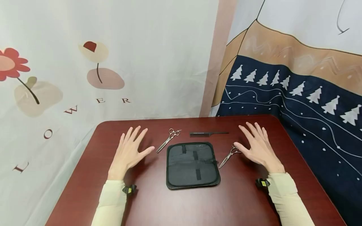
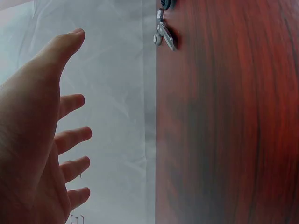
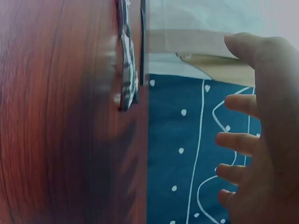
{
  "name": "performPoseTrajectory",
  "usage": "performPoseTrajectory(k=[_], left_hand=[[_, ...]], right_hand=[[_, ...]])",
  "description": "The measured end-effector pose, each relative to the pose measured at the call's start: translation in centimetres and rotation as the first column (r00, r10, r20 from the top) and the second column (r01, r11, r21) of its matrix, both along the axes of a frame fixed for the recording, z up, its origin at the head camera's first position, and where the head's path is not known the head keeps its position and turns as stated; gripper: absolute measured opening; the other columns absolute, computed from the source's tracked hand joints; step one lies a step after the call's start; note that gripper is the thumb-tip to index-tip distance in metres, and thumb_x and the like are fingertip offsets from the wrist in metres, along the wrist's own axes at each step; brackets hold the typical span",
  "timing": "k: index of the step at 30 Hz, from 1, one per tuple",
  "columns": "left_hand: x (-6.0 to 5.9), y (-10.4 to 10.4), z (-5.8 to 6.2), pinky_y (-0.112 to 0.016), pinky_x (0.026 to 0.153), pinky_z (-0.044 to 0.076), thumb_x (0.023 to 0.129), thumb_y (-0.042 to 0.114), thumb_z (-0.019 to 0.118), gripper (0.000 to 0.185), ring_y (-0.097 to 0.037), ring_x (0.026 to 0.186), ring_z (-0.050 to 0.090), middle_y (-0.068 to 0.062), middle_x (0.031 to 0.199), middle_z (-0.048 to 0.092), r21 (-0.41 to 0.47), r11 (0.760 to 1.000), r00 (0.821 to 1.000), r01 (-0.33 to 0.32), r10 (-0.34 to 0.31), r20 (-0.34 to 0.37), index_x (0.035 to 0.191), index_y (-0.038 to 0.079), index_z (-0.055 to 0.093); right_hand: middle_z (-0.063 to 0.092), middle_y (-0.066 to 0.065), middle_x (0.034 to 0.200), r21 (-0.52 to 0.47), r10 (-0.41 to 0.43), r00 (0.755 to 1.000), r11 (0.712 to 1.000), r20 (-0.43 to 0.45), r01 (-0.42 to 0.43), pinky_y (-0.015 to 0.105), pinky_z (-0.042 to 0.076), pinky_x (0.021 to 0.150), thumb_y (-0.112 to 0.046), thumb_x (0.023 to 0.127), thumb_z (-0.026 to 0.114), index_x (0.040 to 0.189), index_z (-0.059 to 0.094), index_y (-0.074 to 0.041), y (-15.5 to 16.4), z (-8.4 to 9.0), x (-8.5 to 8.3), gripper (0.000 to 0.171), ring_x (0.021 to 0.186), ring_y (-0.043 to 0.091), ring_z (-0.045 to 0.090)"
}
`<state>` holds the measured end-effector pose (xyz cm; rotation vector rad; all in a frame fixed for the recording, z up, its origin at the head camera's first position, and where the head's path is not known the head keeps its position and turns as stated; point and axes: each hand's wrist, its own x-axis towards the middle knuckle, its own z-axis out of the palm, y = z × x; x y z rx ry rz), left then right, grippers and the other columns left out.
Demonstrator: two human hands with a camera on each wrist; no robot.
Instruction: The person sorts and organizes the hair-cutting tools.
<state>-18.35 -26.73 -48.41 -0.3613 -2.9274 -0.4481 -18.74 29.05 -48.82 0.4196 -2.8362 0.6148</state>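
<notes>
My left hand (image 1: 129,153) is held over the table with fingers spread and nothing in it. Just right of its thumb lie silver scissors (image 1: 164,144) with a broad, blunt blade end. On the other side my right hand (image 1: 260,152) is spread too and holds nothing; its thumb overlaps the handles of slimmer, pointed scissors (image 1: 227,158) in the head view. Between the hands a flat black case (image 1: 182,171) with small strap loops lies on the table. Behind it is a black tail comb (image 1: 199,134), its thin tail pointing right.
All of this lies on a reddish-brown wooden table (image 1: 192,207) with rounded far corners. Behind it hangs a white curtain (image 1: 158,62) with flowers and letters. A dark blue cloth (image 1: 299,125) with white trees drapes at the right. Each wrist wears a small black device (image 1: 129,189).
</notes>
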Motion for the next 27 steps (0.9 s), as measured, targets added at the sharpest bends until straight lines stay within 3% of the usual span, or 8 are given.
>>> performPoseTrajectory(k=[10, 27], left_hand=[[1.7, 1.0, -0.2, -0.076, 0.138, 0.019, 0.102, 0.066, 0.072, 0.088, -0.049, 0.172, 0.027, -0.016, 0.181, 0.041, 0.008, 1.0, 0.999, 0.024, -0.024, -0.035, 0.175, 0.024, 0.044], [2.2, 1.9, 0.2, -0.073, 0.139, 0.023, 0.103, 0.061, 0.073, 0.085, -0.045, 0.172, 0.032, -0.015, 0.179, 0.046, -0.04, 0.998, 0.998, 0.044, -0.045, -0.044, 0.173, 0.021, 0.047]], right_hand=[[0.04, 0.024, 0.179, 0.004, 0.081, 0.996, 0.997, -0.04, -0.081, 0.076, 0.01, 0.14, -0.047, 0.099, 0.08, 0.169, 0.051, -0.018, -1.7, -0.1, 1.3, 0.082, 0.17, 0.056, 0.022], [0.045, 0.019, 0.178, 0.083, 0.199, 0.979, 0.977, -0.047, -0.195, 0.076, 0.02, 0.137, -0.052, 0.097, 0.083, 0.168, 0.055, -0.021, -4.9, -0.9, 2.9, 0.082, 0.171, 0.052, 0.028]])
